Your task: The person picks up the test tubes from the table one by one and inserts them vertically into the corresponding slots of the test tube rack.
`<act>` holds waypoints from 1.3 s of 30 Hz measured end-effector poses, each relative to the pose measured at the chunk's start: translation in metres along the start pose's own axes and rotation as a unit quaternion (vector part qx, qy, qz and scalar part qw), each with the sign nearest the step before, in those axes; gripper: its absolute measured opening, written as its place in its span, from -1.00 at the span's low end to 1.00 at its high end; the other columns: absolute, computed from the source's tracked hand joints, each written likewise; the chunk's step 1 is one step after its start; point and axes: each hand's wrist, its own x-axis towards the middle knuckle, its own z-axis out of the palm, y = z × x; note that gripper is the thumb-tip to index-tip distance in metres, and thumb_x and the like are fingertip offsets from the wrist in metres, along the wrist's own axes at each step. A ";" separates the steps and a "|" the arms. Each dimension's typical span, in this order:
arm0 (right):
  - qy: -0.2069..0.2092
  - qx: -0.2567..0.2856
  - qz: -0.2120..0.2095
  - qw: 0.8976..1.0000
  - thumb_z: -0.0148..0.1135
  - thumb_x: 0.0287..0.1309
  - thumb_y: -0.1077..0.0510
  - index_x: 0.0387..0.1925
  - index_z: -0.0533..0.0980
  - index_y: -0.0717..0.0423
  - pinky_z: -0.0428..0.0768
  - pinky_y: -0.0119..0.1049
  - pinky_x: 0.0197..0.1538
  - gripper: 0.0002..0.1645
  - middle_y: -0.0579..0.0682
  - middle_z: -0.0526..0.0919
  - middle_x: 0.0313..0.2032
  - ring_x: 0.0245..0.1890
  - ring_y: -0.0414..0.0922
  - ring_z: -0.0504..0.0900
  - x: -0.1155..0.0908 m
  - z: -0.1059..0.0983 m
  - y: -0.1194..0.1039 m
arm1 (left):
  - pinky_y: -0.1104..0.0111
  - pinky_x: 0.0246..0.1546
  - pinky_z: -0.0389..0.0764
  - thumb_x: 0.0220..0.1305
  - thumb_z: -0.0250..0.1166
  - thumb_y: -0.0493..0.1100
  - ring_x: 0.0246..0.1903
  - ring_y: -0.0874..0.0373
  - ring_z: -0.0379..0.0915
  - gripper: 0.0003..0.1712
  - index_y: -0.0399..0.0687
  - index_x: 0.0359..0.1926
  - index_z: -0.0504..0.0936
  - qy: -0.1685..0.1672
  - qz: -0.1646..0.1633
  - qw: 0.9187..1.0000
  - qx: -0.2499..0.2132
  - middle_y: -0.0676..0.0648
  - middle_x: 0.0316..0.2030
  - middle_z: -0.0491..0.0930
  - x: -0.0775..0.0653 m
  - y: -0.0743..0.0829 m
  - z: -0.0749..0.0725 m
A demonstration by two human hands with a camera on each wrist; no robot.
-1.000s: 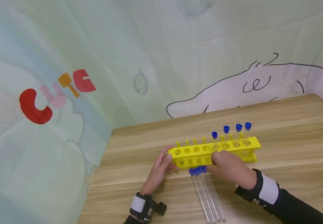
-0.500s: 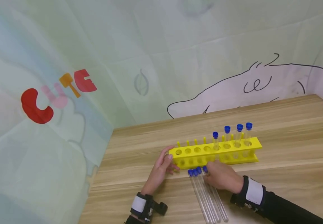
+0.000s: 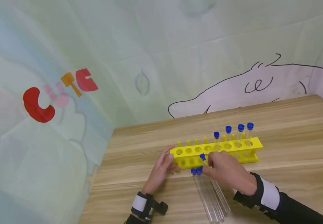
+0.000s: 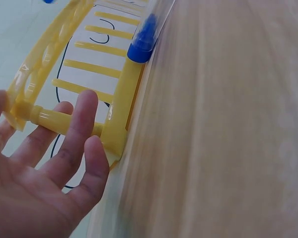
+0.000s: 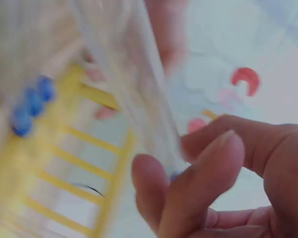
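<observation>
A yellow test tube rack stands on the table, with several blue-capped tubes upright in its right part. At its left end, my left hand holds the rack, thumb and fingers about the end; the left wrist view shows the fingers by the end post. My right hand pinches a clear test tube near its blue cap. That tube slants, cap end raised in front of the rack. Three other capped tubes lie side by side on the table.
The wood-grain table reaches back to a pale printed cloth with cartoon drawings and coloured letters. Each wrist wears a black strap with a camera. The rack's left holes hold no tubes.
My right hand has gone down to the lying tubes, parted one from the others, and lifted its cap end toward the rack. My left hand has stayed at the rack's end.
</observation>
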 end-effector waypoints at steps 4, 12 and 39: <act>0.122 -0.015 -0.078 0.989 0.21 0.03 0.08 -0.44 0.47 0.09 0.32 -0.41 -0.72 -0.84 -0.12 0.44 -0.69 -0.77 -0.27 0.31 -0.003 -0.017 -0.009 | 0.05 -0.30 0.52 0.44 -0.18 -0.01 -0.26 -0.23 0.47 -0.53 0.11 0.32 0.14 0.008 0.006 1.000 0.000 -0.32 -0.11 0.51 0.004 -0.013 -0.001; 0.353 -0.001 -0.235 0.906 0.24 0.04 0.23 -0.30 0.47 0.21 0.50 -0.38 -0.63 -0.82 -0.02 0.55 -0.52 -0.63 -0.29 0.38 0.009 -0.029 -0.013 | 0.02 -0.27 0.50 0.42 -0.17 0.04 -0.25 -0.22 0.46 -0.51 0.15 0.33 0.12 0.005 -0.003 1.000 -0.005 -0.34 -0.09 0.49 0.006 -0.020 -0.003; 0.189 0.004 -0.074 0.979 0.21 0.09 0.13 -0.34 0.50 0.30 0.36 -0.40 -0.82 -0.75 0.16 0.63 -0.48 -0.85 -0.38 0.33 0.025 -0.009 0.005 | -0.09 -0.20 0.45 0.44 -0.20 0.00 -0.21 -0.28 0.43 -0.50 0.04 0.34 0.08 -0.001 -0.012 1.000 0.007 -0.40 -0.06 0.46 -0.002 0.006 0.002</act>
